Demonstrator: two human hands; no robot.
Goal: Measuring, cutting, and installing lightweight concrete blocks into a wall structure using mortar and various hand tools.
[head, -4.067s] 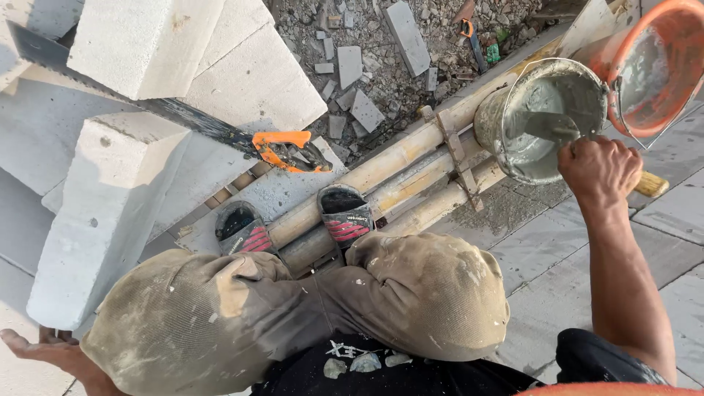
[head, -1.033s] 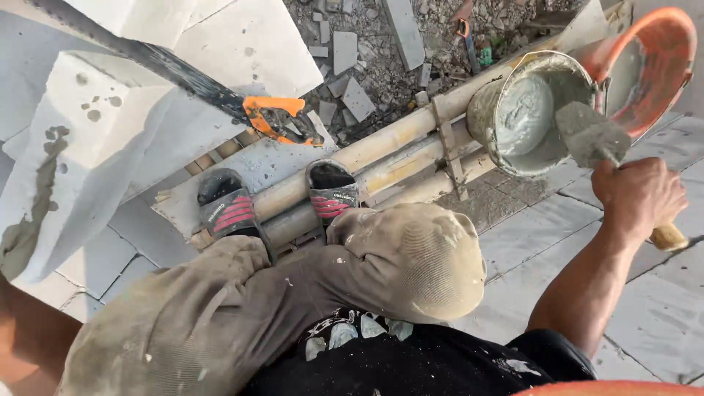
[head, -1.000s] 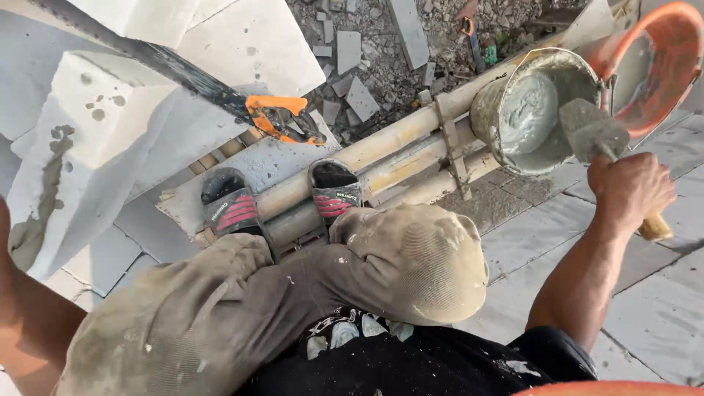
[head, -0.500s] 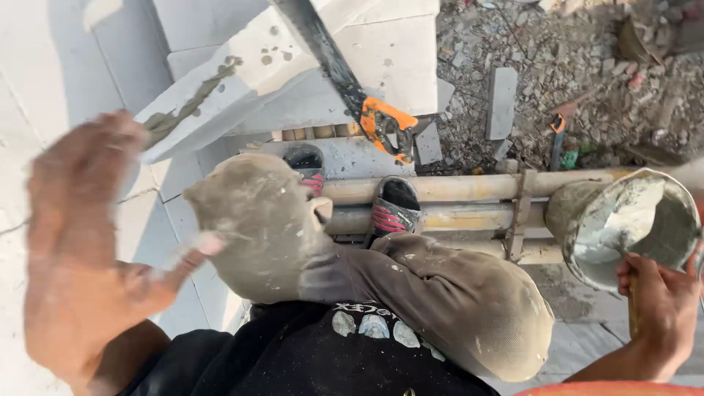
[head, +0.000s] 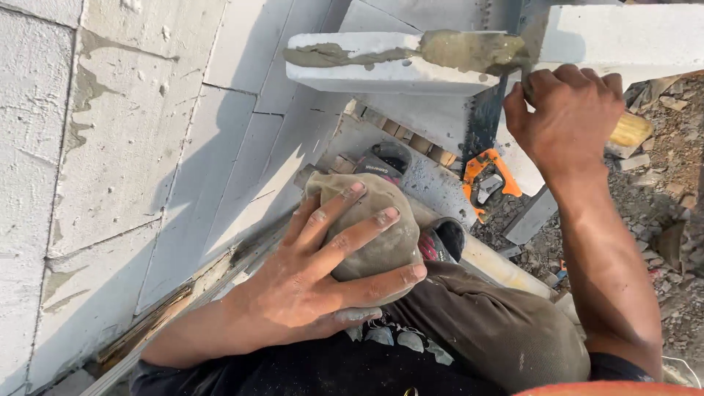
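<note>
- The right hand (head: 568, 121) is closed around a trowel (head: 620, 132); only the yellowish wooden handle end shows, sticking out past the fist.
- The fist sits at the right end of the block (head: 389, 70), just beside a thick lump of mortar (head: 469, 50) on the block's top edge.
- The grey-brown mortar runs as a strip along that top edge, thin at the left end, heaped near the right hand.
- The block is white and lies lengthwise across the upper middle, its bare front face turned towards the camera.
- The left hand (head: 323, 271) holds nothing: its fingers are spread wide and rest flat over the person's left knee (head: 374, 227), which is clad in dusty brown cloth.
- A saw (head: 488, 172) with an orange handle stands below the block's right end, its dark blade rising towards the mortar.
- Two shoes show past the knee, one (head: 385, 158) by the block's lower edge, the other (head: 440, 242) just right of the knee.
- The wall (head: 125, 161) of white blocks fills the left side, with mortar smears along its joints.
- Rubble (head: 675, 213) of grey stones and broken pieces lies along the right edge, below the arm.
</note>
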